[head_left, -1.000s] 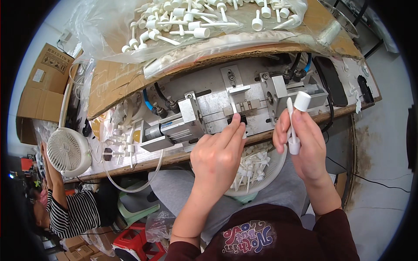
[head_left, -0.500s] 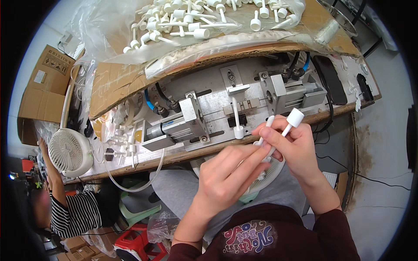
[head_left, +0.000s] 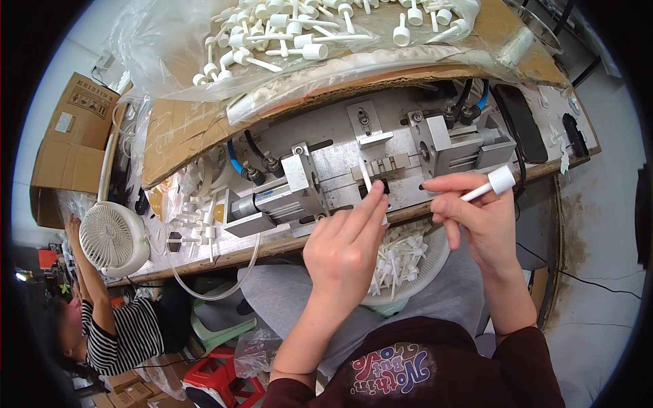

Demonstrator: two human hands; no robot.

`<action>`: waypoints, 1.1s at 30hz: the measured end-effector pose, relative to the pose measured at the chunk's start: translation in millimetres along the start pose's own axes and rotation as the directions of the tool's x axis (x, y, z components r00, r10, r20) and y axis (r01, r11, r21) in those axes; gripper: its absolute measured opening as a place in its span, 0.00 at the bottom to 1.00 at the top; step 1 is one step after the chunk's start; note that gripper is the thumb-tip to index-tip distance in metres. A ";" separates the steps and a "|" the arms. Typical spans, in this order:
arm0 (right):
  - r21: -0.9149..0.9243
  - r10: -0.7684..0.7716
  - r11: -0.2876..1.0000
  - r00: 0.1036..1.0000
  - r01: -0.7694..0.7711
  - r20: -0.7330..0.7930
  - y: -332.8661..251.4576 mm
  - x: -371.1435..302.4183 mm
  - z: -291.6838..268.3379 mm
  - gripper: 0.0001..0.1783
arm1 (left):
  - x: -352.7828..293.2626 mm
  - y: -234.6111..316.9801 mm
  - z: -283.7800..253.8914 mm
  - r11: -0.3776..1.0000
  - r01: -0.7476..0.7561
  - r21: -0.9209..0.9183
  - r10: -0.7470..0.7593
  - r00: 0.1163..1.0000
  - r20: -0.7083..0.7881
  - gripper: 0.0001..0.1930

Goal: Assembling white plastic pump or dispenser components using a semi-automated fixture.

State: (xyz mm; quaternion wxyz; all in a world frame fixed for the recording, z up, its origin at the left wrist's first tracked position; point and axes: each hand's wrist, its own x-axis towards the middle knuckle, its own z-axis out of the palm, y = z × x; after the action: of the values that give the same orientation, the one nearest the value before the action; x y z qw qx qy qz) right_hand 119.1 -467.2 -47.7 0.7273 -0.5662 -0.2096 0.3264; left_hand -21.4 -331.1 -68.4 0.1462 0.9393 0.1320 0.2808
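Observation:
A white capped stick (head_left: pixel 367 178) stands in the slot of the grey metal fixture (head_left: pixel 435 146) on the bench. My left hand (head_left: pixel 347 248) reaches up to it, its fingertips closed around the stick's lower end. To the right, my right hand (head_left: pixel 476 217) pinches a second white capped stick (head_left: pixel 493 183), held sideways with the cap pointing right, just in front of the fixture. On my lap under both hands sits a pale bowl (head_left: pixel 439 262) with several white sticks in it.
A clear plastic sheet with a heap of white capped parts (head_left: pixel 306 34) lies on cardboard behind the fixture. A black phone (head_left: pixel 520 122) lies at the right. A small white fan (head_left: pixel 112 238) and cardboard boxes (head_left: pixel 68 136) stand at the left. Another person in a striped top (head_left: pixel 115 333) crouches at the lower left.
My left hand drew back from the fixture toward my right hand, leaving a stick in the slot, then returned to it. My right hand tipped its stick from upright to sideways.

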 end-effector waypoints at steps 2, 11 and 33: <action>-0.017 -0.076 0.997 0.990 0.078 0.115 -2.5 -3.0 -5.5 0.24 | 1.1 0.2 5.4 1.000 -0.004 0.012 0.003 0.999 0.047 0.18; 0.159 -0.148 0.979 0.981 0.127 0.129 -10.4 -11.6 -12.6 0.53 | -2.8 -9.6 11.5 0.992 -0.098 -0.076 0.099 0.995 0.007 0.16; -0.698 -0.528 0.326 0.735 0.637 0.424 4.0 -5.6 1.2 0.18 | 48.7 -14.6 -42.0 0.958 0.021 -0.285 -0.063 0.988 -0.140 0.18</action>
State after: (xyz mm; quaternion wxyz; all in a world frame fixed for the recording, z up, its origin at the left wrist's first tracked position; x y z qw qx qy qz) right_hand 113.4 -469.8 -50.8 0.4368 -0.6970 -0.5657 -0.0578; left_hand -8.3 -293.1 -16.1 0.2748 0.8824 0.1210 0.3622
